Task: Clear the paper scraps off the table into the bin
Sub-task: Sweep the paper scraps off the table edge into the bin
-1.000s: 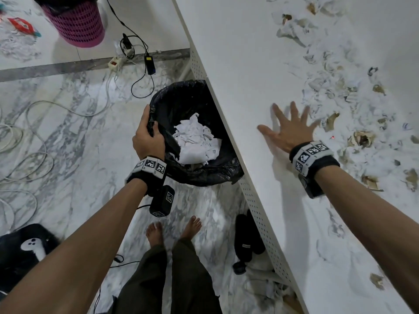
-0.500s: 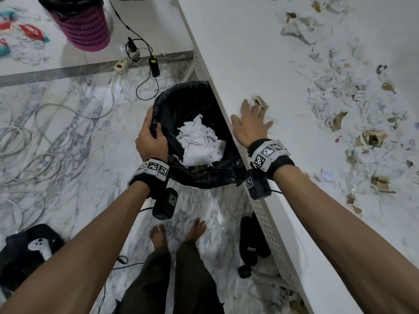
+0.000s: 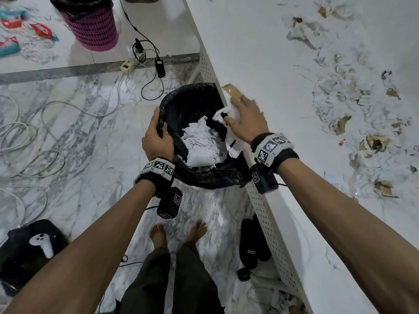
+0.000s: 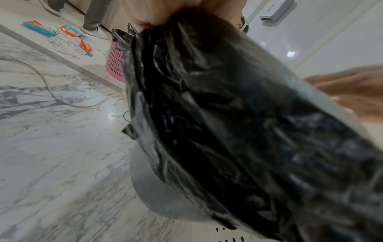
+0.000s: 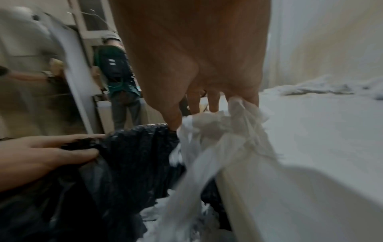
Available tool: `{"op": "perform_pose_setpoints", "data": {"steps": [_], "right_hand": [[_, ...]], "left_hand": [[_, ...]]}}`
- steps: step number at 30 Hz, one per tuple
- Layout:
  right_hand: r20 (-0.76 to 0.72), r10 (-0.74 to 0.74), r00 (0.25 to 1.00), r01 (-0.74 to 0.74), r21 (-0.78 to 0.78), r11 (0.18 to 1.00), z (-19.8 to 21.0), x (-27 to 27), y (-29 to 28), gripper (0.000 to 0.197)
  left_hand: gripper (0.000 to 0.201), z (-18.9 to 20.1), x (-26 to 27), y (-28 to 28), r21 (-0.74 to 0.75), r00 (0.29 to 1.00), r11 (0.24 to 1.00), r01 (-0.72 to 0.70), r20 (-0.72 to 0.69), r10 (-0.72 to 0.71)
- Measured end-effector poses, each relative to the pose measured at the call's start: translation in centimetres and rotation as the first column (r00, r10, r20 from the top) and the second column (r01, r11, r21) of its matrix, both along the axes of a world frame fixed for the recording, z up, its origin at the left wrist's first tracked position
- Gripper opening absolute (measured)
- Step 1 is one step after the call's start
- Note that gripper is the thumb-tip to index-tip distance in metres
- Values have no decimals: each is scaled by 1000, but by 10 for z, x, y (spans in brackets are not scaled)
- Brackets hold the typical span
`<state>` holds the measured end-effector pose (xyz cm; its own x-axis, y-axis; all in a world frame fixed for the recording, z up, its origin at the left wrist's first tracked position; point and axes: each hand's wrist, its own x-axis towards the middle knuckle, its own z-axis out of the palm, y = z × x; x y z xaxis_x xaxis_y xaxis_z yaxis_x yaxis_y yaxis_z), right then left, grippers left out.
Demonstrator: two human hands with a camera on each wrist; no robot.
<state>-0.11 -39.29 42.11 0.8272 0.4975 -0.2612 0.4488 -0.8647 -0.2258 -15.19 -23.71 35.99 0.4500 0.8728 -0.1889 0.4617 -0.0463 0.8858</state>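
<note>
A bin lined with a black bag (image 3: 192, 103) stands against the white table's (image 3: 260, 53) left edge, with white scraps (image 3: 199, 143) piled inside. My left hand (image 3: 156, 134) grips the bag's rim (image 5: 128, 155) on the left side. My right hand (image 3: 244, 112) lies flat at the table edge, fingers (image 5: 213, 101) straight, pushing a bunch of white scraps (image 3: 224, 116) over the edge above the bin. A brown scrap (image 3: 232, 90) sits just beyond its fingertips. Many white and brown scraps (image 3: 340, 91) lie scattered over the table's right half.
A pink basket (image 3: 90, 26), loose cables (image 3: 34, 137) and a power strip (image 3: 127, 65) lie on the marble floor. Black slippers (image 3: 251, 243) sit under the table beside my bare feet (image 3: 176, 232). A white controller (image 3: 43, 243) rests on a black bag. Another person (image 5: 118, 78) stands beyond.
My right hand swept left across the table from the scattered scraps to the edge, dragging white scraps that now hang over the bin. The left hand kept its hold on the rim.
</note>
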Motion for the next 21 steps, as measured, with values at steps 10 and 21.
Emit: {"op": "perform_pose_setpoints", "data": {"steps": [10,21], "right_hand": [[-33,28,999,-29,-32,999,12,4,21,65],[130,159,979,-178,157,971,21,-9,-82,45]], "left_hand": [[45,2,-6,-7,-13,1000,1000,-3,-17,2],[45,-3,-36,-52,1,998,998,-58,6,58]]}}
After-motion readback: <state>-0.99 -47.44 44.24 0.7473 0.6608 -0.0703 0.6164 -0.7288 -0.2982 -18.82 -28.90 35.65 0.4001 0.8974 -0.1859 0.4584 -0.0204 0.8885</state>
